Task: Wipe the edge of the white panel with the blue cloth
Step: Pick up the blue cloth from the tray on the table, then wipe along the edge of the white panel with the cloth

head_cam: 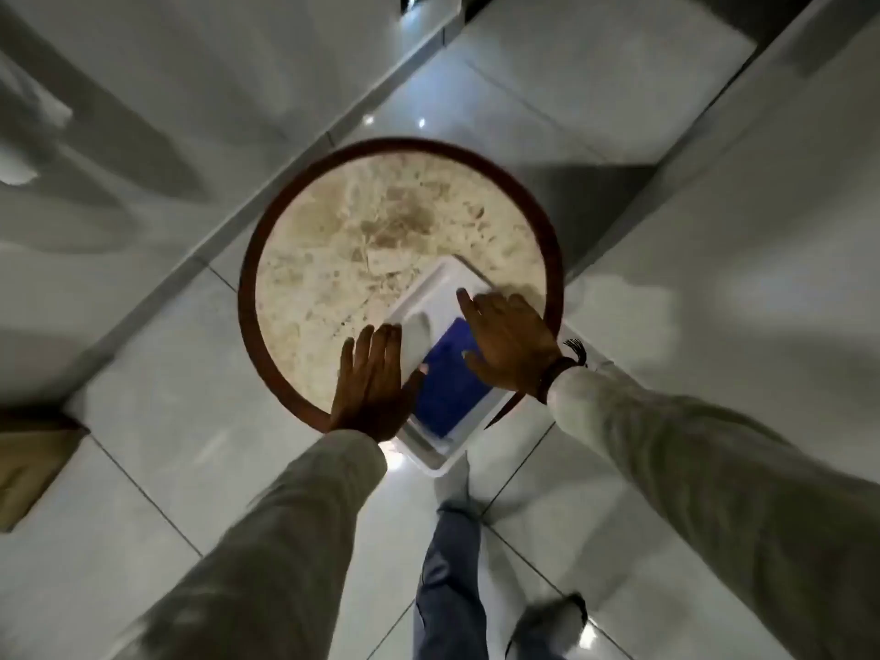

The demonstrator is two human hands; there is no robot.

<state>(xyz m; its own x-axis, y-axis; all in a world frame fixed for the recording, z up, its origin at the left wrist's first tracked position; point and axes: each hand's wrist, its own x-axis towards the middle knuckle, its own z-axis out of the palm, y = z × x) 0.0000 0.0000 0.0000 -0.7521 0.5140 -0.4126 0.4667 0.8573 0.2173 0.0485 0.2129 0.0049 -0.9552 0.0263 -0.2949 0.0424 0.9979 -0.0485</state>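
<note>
The right hand lay palm down with its fingers spread, resting over the blue cloth and reaching onto the white panel; whether the fingers pinched any cloth could not be told, since the palm hid the contact. The left hand was flat and open too, fingers together and pointing away from the person, pressed on the panel's left edge where it met the round table, with the thumb tucked toward the cloth. The cloth sat on the near half of the panel, between the two hands, and the panel itself lay tilted across the near side of the stone-topped table, its nearest corner hanging past the wooden rim over the tiled floor. Both arms, in pale sleeves, reached forward and down, nearly straight, the right wrist wearing a dark band. To wipe the edge well, the left hand would likely need to keep the overhanging panel pinned so it could not tip or slide, while the right gathered the cloth, drew it out to the raised border and ran it along with steady pressure, folding it over the lip.
</note>
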